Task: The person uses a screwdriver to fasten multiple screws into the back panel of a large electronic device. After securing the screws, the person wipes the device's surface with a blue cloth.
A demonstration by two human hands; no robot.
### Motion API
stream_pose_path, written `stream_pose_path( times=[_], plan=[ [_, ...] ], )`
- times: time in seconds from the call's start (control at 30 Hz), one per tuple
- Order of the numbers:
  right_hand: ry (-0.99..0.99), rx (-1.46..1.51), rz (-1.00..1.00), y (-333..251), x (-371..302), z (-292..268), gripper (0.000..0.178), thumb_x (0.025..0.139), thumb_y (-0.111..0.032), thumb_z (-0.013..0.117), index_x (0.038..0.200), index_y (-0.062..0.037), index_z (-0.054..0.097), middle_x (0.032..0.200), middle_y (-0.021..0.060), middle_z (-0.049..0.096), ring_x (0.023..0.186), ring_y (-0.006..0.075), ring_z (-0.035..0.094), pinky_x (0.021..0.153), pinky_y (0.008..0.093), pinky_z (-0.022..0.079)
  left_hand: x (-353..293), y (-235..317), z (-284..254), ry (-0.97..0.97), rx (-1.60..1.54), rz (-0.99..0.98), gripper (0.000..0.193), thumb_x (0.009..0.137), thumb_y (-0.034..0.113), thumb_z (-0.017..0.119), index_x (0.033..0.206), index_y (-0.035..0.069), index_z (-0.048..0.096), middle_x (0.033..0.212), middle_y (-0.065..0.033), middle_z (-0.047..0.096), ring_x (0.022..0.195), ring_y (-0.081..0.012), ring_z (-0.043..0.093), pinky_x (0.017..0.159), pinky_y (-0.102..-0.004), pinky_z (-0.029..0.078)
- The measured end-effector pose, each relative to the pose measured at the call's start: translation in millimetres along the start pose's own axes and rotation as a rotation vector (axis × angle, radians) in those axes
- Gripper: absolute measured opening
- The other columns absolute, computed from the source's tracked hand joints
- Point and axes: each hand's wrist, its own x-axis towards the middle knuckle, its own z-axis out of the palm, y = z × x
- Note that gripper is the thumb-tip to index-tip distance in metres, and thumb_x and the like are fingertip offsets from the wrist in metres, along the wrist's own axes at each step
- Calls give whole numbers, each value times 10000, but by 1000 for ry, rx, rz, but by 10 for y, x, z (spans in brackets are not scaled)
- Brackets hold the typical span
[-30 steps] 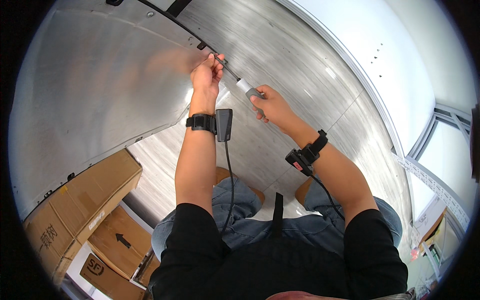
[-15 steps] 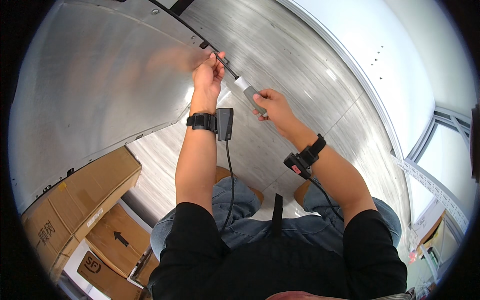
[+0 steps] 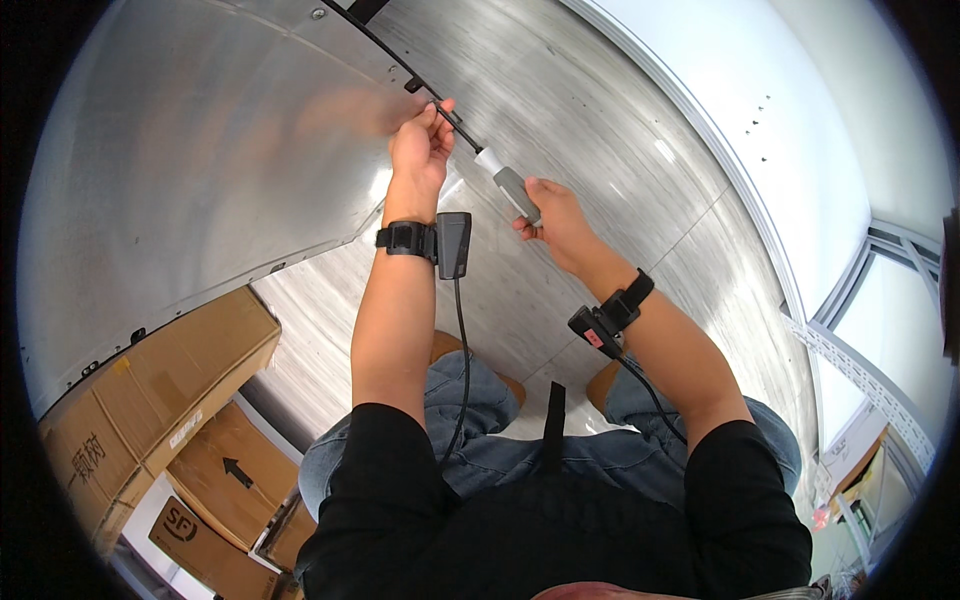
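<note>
A screwdriver [image 3: 518, 193] with a grey and white handle and a long dark shaft slants up to the left. My right hand [image 3: 553, 218] wraps round the end of its handle. My left hand [image 3: 420, 148] is closed, thumb and fingers pinched at the far end of the shaft, beside the edge of a large silver metal panel [image 3: 230, 150]. The fingers cover the tip, so I cannot tell whether a screw is there. A black strip [image 3: 378, 42] runs along the panel's edge, with a small black clip [image 3: 413, 86] just above my left fingers.
Brown cardboard boxes [image 3: 235, 465] are stacked at the lower left, under the panel. A white wall panel [image 3: 690, 70] and a metal frame [image 3: 868, 375] stand on the right. Grey wood-look floor [image 3: 600, 130] lies between. Cabled black devices [image 3: 454, 246] are strapped to both wrists.
The view has shifted slightly. Both hands keep their hold on the screwdriver, whose handle looks turned a little in my right hand.
</note>
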Motion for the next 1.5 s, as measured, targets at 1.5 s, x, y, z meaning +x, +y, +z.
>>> stream_pose_path(
  times=[1.5],
  plan=[
    [-20,33,64,83,-75,-502,302,973,-372,439,954,-83,524,782,49,556,611,124,502,595,290,422,-192,-346,440,-39,128,-15,278,964,221,412,1141,60,553,964,-63,653,774,-152,553,685,-288,438]
  ],
)
